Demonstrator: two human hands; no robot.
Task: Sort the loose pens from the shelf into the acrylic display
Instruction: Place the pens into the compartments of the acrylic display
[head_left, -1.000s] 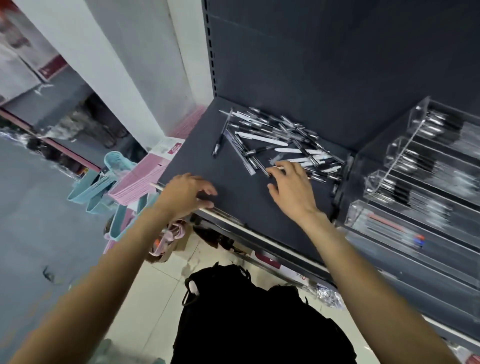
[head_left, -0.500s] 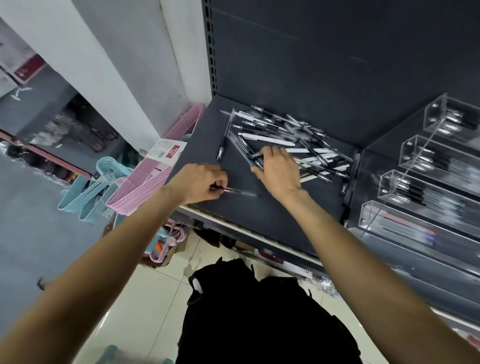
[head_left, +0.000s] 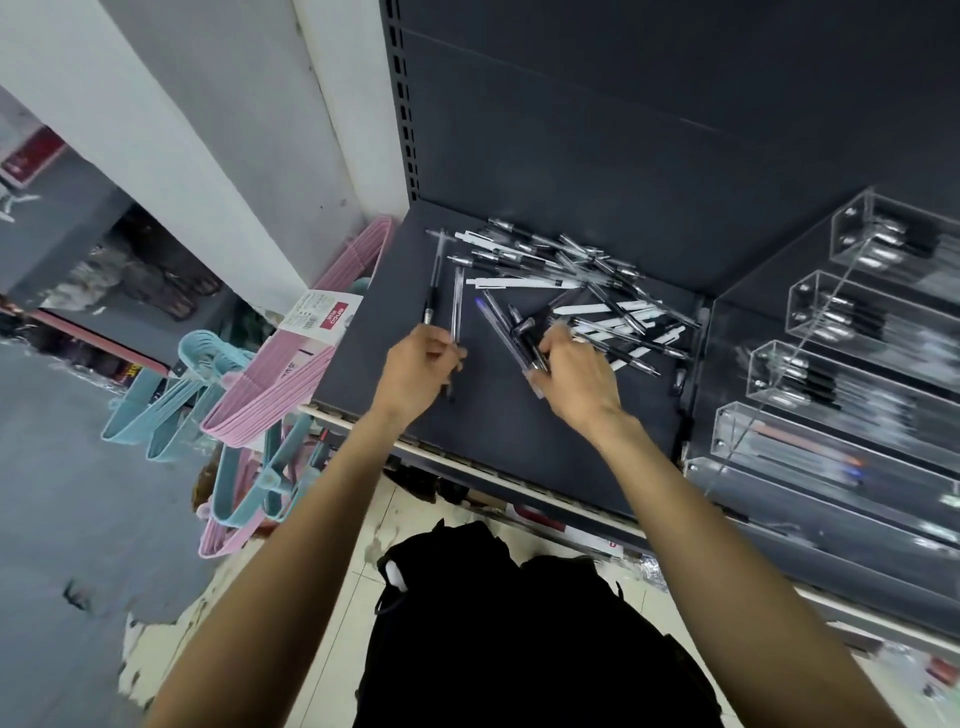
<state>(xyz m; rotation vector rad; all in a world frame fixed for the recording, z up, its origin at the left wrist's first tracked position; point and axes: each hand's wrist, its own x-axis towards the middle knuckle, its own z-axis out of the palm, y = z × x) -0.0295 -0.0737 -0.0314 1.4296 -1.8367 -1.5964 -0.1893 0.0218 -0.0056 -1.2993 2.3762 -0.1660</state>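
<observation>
A heap of loose pens (head_left: 566, 283), black, clear and white, lies on the dark shelf (head_left: 498, 415) near its back wall. My left hand (head_left: 418, 366) has its fingers curled round a thin clear pen (head_left: 457, 312) whose tip points away from me. My right hand (head_left: 576, 376) grips a few pens (head_left: 519, 338) at the near edge of the heap, among them one with a blue cap. The tiered acrylic display (head_left: 831, 374) stands to the right, its slots holding rows of pens.
A black pen (head_left: 432, 283) lies alone at the left of the heap. Pink hangers (head_left: 291, 374) and blue hangers (head_left: 171, 395) hang left of the shelf. The shelf's front rail (head_left: 467, 462) runs below my wrists. A black bag (head_left: 519, 623) sits on the tiled floor.
My left hand has moved forward and turned its pen from lying sideways to pointing away. My right hand has closed on a few pens at the heap's near edge.
</observation>
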